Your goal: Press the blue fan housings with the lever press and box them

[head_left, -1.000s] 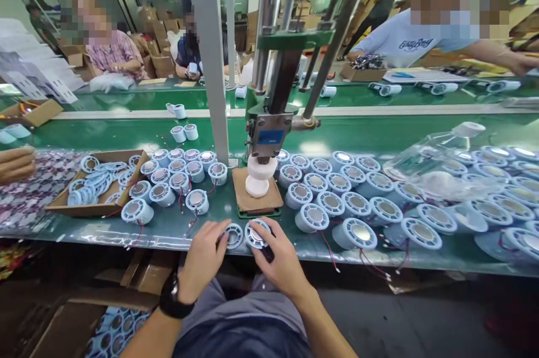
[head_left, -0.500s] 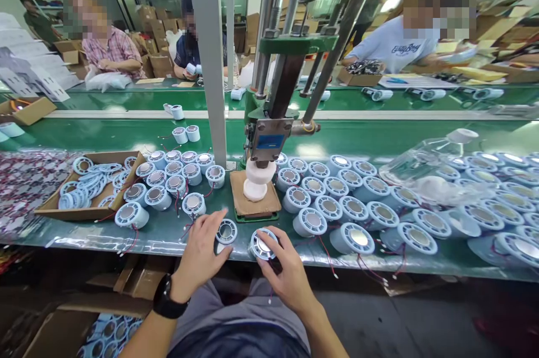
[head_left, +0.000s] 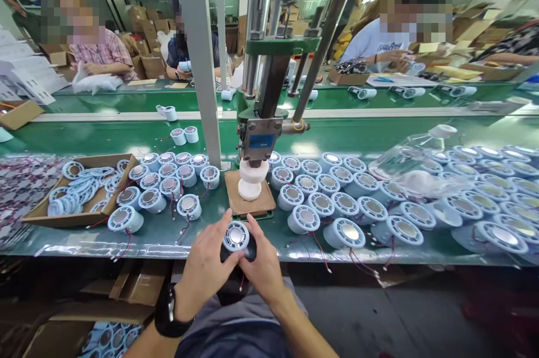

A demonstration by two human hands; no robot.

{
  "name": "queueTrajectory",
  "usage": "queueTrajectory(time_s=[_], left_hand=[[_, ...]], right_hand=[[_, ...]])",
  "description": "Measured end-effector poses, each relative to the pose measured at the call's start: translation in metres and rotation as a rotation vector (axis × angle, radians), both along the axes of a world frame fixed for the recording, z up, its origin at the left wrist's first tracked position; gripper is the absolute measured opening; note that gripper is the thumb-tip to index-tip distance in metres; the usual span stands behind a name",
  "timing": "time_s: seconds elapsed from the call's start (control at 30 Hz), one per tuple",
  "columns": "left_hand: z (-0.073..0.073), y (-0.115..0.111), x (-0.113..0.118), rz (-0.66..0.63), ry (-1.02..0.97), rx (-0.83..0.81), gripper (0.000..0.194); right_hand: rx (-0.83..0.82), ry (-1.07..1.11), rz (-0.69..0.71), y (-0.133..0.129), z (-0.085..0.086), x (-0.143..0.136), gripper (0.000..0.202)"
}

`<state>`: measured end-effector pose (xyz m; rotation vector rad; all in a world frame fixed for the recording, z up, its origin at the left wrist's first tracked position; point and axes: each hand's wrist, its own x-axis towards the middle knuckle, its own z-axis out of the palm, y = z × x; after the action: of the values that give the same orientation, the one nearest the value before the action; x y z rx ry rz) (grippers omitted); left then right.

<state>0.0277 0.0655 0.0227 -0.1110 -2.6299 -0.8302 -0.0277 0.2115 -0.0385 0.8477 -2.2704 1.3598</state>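
Note:
Between both hands, at the front edge of the bench, is a light-blue round housing (head_left: 236, 236) with a slotted ring and a silver disc on top. My left hand (head_left: 207, 254) curls around its left side, thumb at the front. From the right, my right hand (head_left: 264, 265) closes on the same piece, the two thumbs nearly meeting. A thin wire hangs below it. Just beyond stands a hand press (head_left: 259, 139), its white round pad (head_left: 250, 189) above a cardboard-covered base (head_left: 236, 201). The housing's underside is hidden.
Many similar housings (head_left: 304, 219) with trailing wires crowd the right; a smaller group (head_left: 152, 200) stands left. A cardboard box (head_left: 95, 216) of blue rings lies farther left. A clear plastic bottle (head_left: 404, 159) rests over the right-hand rows. Co-workers sit across the green conveyor (head_left: 337, 128).
My hands have come together. My right hand has moved left from its own housing position, and both hands now close around one piece. The whole view has shifted slightly.

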Motion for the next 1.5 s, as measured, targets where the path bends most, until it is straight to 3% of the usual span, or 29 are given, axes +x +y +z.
queueTrajectory(time_s=[0.43,0.67,0.9,1.03,1.3,1.5], left_hand=[[0.011,0.013,-0.009,0.012,-0.018,-0.152,0.088],[0.001,0.017,-0.005,0.098,0.026,-0.006,0.087],[-0.004,0.027,-0.001,0.301,-0.062,0.264,0.091],[-0.003,0.028,-0.003,0.308,-0.063,0.278,0.092],[-0.006,0.020,-0.005,0.200,-0.076,0.270,0.078],[-0.033,0.037,0.000,0.191,-0.030,0.313,0.053]], right_hand=[[-0.007,0.027,-0.036,-0.001,-0.007,-0.001,0.080],[0.037,-0.035,-0.025,-0.001,-0.003,0.001,0.082],[0.049,-0.014,0.004,0.002,0.003,0.001,0.089],[0.057,-0.018,0.005,0.001,0.002,0.000,0.088],[0.033,-0.042,-0.010,0.001,0.003,0.001,0.090],[0.119,0.017,0.002,-0.002,-0.001,0.011,0.066]])
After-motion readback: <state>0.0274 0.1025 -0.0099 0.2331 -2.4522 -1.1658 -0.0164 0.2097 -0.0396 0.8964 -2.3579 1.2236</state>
